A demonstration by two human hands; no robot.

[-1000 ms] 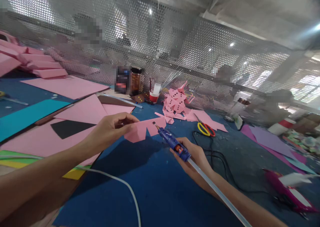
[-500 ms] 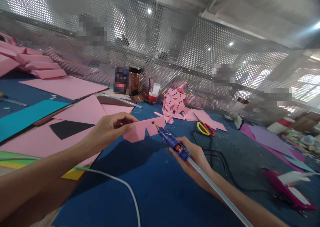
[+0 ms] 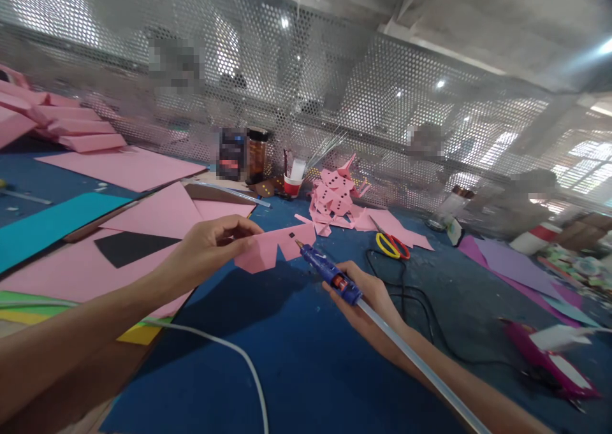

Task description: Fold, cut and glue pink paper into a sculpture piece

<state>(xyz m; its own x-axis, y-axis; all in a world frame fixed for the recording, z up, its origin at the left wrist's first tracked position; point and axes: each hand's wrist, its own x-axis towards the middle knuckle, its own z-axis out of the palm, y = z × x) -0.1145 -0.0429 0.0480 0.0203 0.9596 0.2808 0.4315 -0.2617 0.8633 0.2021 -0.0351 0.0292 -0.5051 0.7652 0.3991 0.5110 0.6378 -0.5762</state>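
Observation:
My left hand [image 3: 222,239] pinches the left end of a notched pink paper cutout [image 3: 258,253], holding it above the blue table [image 3: 268,357]. A small black square [image 3: 292,235] shows on the cutout's upper right part. In my right hand [image 3: 366,294] is a blue glue gun [image 3: 329,271], my fingers wrapped round its body. Its nozzle points up and left, at or very near the paper just by the black square; whether it touches, I cannot tell. A long clear glue stick [image 3: 421,361] runs out of the gun's back, over my right forearm.
Scissors [image 3: 392,246] with yellow and red handles lie right of centre, near a black cord [image 3: 406,290]. Dotted pink paper pieces [image 3: 335,192] are heaped behind. Pink sheets [image 3: 148,214] lie left, a magenta tool [image 3: 545,357] right. A white cable [image 3: 234,348] crosses in front.
Almost nothing differs. Both hands, the paper cutout and the glue gun stay in nearly the same place; the whole view has shifted very slightly.

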